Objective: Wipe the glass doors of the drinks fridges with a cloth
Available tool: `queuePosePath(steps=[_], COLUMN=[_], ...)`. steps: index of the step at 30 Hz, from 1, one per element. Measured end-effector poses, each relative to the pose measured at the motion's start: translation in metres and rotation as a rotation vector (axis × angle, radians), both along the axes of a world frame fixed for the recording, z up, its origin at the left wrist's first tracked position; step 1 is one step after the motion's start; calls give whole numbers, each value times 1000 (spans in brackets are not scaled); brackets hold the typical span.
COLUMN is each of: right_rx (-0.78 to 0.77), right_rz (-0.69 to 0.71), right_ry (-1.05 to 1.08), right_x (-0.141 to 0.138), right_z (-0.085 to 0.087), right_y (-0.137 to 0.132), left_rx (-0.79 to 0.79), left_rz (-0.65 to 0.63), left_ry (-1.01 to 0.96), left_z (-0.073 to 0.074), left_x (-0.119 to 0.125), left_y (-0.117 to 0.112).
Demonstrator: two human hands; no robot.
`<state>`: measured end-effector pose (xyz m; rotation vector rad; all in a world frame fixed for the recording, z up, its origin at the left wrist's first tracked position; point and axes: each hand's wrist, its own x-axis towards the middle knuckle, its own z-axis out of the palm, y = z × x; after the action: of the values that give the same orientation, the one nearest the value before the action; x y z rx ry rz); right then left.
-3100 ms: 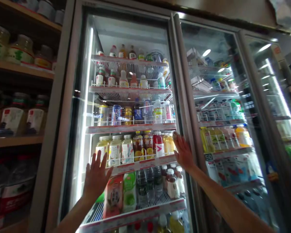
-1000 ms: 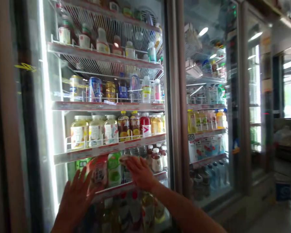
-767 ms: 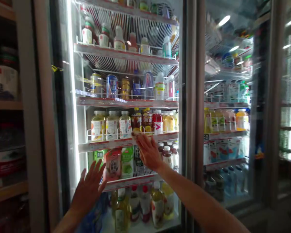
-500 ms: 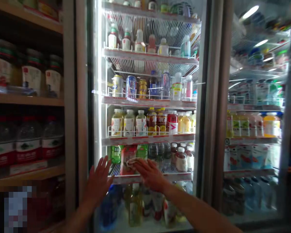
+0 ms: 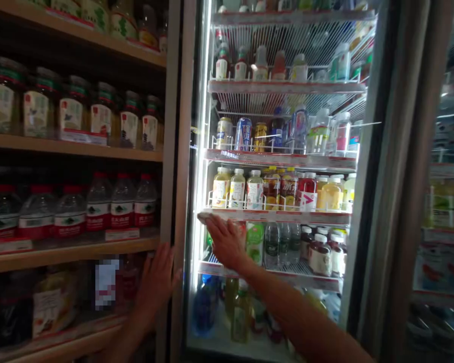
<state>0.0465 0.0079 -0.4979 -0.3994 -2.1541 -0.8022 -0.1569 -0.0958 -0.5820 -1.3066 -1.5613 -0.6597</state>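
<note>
My right hand (image 5: 227,242) reaches up to the glass door (image 5: 272,312) of a lit drinks fridge, its palm turned away from me. Under its fingertips a folded whitish cloth (image 5: 208,217) lies against the glass, near the door's left side and level with a shelf edge (image 5: 280,217). My left hand (image 5: 161,269), raised with fingers stretched out, is beside the metal door frame (image 5: 177,212); whether it touches the frame I cannot tell. Behind the right hand, a green bottle (image 5: 254,242) and a reddish package are partly hidden.
Inside the fridge stand rows of bottles and cans, such as a blue can (image 5: 244,133). To the left, wooden shelves (image 5: 136,154) hold red-capped water bottles (image 5: 124,199) and dark bottles with pale labels. Another glass-fronted fridge (image 5: 444,227) stands at the right.
The view has swung left. My right hand has moved the cloth up and left across the glass, from before the red package to the left edge. My left hand has shifted left to the frame.
</note>
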Motion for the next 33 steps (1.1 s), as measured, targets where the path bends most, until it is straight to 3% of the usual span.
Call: queuePosePath(steps=[2,3,7,9,11,15,17,21,27,33], right_rx=[-41,-38,21,56,76,33,39,109,28,80], right_rz=[-10,12,117,127,91,-94,-135,-103,-266,-206], right_ry=[69,47,-245,-323,-292,-65,-26,-137,153,-53], right_x=[-17,-21,-6,14,34,73,94,136,178,221], right_z=[5,-2,-61,-75,-63,-22,-24,-46,-9,-46], right_y=[-2,-4,-8,-6,-1,11,14,19,32,31], left_rx=[6,4,-11,-12,-11,-20,-12,11,20,28], left_rz=[18,23,-4,-28,-42,-71,-108,-179,-298,-411], left_ry=[-6,-8,-6,12,32,56,95,184,170,237], left_z=[1,1,-1,-3,-2,6,12,22,35,44], left_x=[-5,-6,-6,-5,-1,22,40,77,128,174], left_y=[-7,-10,-17,-17,-13,5,16,32,57,74])
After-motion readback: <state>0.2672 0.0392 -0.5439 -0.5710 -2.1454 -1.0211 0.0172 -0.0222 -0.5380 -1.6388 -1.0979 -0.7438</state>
